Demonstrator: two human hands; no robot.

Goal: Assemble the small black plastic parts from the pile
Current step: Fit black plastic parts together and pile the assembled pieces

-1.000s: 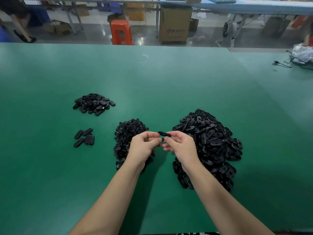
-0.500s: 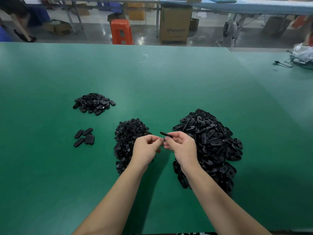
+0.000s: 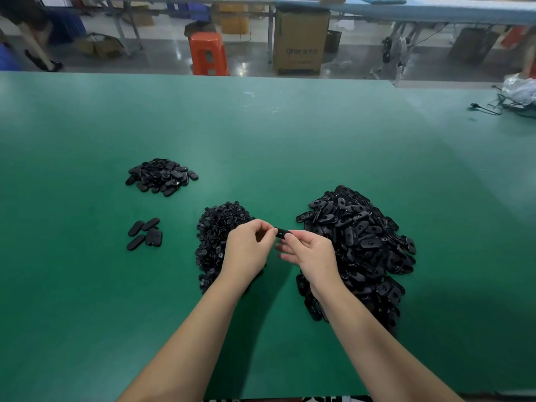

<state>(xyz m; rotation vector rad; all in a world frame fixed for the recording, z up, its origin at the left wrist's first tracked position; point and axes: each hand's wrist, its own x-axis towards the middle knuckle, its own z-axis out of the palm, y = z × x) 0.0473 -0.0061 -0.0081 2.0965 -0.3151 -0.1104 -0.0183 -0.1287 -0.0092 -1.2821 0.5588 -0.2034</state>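
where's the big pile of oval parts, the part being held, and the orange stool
big pile of oval parts (image 3: 359,245): head view, middle of the heap
held part (image 3: 280,233): head view, its exposed middle
orange stool (image 3: 207,53): head view, its front side

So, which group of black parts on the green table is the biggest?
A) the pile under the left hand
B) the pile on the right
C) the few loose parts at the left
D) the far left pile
B: the pile on the right spreads wider and rises higher than every other group.

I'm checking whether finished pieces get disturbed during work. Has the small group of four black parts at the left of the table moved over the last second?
No. The four loose parts lie in the same arrangement, in the same place below the small pile and left of the middle pile.
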